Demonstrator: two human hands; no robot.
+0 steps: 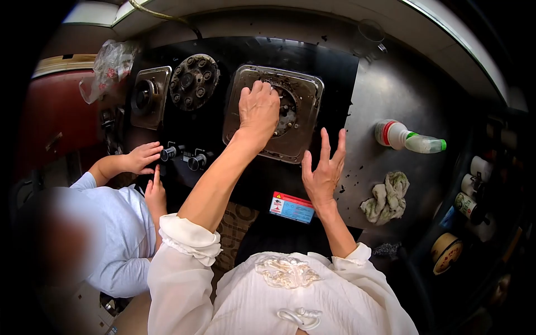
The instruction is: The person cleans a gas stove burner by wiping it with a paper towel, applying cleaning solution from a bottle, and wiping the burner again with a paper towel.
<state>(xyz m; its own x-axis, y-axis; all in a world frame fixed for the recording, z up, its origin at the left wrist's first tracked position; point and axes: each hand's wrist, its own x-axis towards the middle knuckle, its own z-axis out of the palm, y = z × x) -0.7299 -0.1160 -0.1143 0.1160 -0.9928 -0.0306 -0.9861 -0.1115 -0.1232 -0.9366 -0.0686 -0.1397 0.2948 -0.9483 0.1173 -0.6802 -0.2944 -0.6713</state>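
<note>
My left hand (259,110) is closed over a square metal burner tray (301,146) on the black glass hob (339,67). Its fingers bend down by the round burner opening (286,111), and what they grip, if anything, is hidden. Dark grime and crumbs lie on the tray. My right hand (324,176) is open, fingers spread, over the hob just off the tray's lower right corner. It holds nothing. A loose round burner plate (194,82) lies left of the tray, beside a second burner (146,97).
At left another person's hands (144,159) are by the control knobs (196,162). On the steel counter (363,111) at right are a spray bottle (396,134) on its side, a crumpled rag (386,198) and a clear glass (371,36). A plastic bag (111,64) sits far left.
</note>
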